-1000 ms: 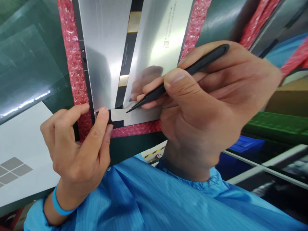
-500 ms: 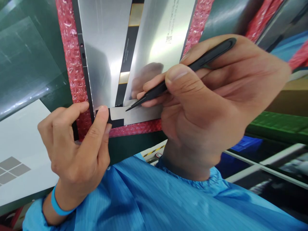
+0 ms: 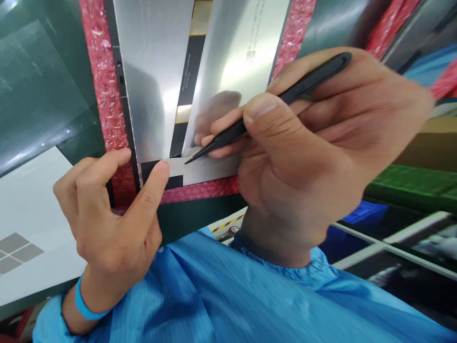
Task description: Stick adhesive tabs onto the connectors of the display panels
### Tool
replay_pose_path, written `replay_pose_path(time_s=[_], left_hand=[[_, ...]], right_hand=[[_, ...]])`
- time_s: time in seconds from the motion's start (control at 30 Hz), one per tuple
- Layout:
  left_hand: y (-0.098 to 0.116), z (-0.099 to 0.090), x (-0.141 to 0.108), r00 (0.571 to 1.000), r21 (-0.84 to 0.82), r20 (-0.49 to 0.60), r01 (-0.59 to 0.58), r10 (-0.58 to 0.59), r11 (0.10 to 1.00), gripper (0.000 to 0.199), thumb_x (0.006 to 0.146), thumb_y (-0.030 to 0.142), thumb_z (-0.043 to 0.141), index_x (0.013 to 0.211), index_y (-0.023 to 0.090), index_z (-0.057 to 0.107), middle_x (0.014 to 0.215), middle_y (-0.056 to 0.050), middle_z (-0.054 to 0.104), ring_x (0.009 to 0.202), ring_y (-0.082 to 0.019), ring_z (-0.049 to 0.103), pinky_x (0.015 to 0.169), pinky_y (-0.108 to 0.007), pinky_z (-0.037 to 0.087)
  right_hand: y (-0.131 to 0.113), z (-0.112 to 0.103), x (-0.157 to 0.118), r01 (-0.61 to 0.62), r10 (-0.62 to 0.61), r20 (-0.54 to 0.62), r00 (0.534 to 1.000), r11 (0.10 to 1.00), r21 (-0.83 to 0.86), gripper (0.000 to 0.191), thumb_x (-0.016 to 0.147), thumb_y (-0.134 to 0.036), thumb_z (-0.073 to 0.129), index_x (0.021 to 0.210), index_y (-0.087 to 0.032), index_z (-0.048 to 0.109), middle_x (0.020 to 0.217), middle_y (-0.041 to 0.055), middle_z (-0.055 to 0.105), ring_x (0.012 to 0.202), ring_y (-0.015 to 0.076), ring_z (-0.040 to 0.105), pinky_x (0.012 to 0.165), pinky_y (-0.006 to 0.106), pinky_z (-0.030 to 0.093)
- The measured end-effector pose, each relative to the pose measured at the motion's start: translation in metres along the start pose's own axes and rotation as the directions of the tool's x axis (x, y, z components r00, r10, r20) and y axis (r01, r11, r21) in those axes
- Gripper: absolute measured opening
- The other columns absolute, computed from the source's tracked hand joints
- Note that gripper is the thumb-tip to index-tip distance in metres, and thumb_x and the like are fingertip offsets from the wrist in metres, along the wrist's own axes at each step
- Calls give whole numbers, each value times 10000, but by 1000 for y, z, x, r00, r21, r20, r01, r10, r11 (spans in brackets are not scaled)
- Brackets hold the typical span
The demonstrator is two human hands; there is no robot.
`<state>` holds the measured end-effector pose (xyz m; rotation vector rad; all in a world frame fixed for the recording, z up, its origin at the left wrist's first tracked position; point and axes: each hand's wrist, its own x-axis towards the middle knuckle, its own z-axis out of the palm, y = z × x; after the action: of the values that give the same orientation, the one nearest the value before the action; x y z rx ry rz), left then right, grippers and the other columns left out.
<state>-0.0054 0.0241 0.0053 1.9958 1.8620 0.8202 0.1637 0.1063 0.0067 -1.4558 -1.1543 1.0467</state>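
Note:
A flat display panel (image 3: 150, 95) with silvery metal backing and a dark strip down its middle lies on pink bubble wrap (image 3: 103, 90). Black pointed tweezers (image 3: 232, 133) are pinched in my right hand (image 3: 321, 138), which is over the panel's lower right. Their tip is at a pale silvery strip (image 3: 207, 166) along the near edge; I cannot tell whether it touches. At the lower left corner, my left hand (image 3: 110, 205) has its thumb on the left end of that strip, beside a black patch (image 3: 149, 169). One of its fingertips reaches the panel's left edge.
A white cover with a grey four-square logo (image 3: 32, 209) lies at the left, below clear plastic sheets (image 3: 39, 81) on the dark green mat (image 3: 200, 209). More pink wrap (image 3: 389, 28) is at the upper right. Green and blue bins (image 3: 410, 188) stand lower right.
My left thumb has slid right from the panel's corner onto the pale strip, baring more of the black patch. The right hand and tweezers have hardly moved.

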Motion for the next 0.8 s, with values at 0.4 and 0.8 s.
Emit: replay_pose_path(time_s=[0.4,0.8], left_hand=[[-1,2,0,999,-1,-27,-28,28,1000,343,945,134,774,1244,294,820,1382,-165,661,1290,-403,604,1070,-700,506],[-1,3,-1,999,7,-30,-35,35,999,329,939,119,779,1230,265,823,1339,-166,667,1267,-399,619,1074,-688,513]], right_hand=[[-3,1,1,3,-3,7,1000,1000,-19,230,956,-179,717,859,-387,703,788,-44,743,730,250,769,512,405,643],[-4,-1,-3,-59,60,11,998,997,-39,141,959,-337,787,904,-369,661,860,-33,747,811,253,783,602,398,690]])
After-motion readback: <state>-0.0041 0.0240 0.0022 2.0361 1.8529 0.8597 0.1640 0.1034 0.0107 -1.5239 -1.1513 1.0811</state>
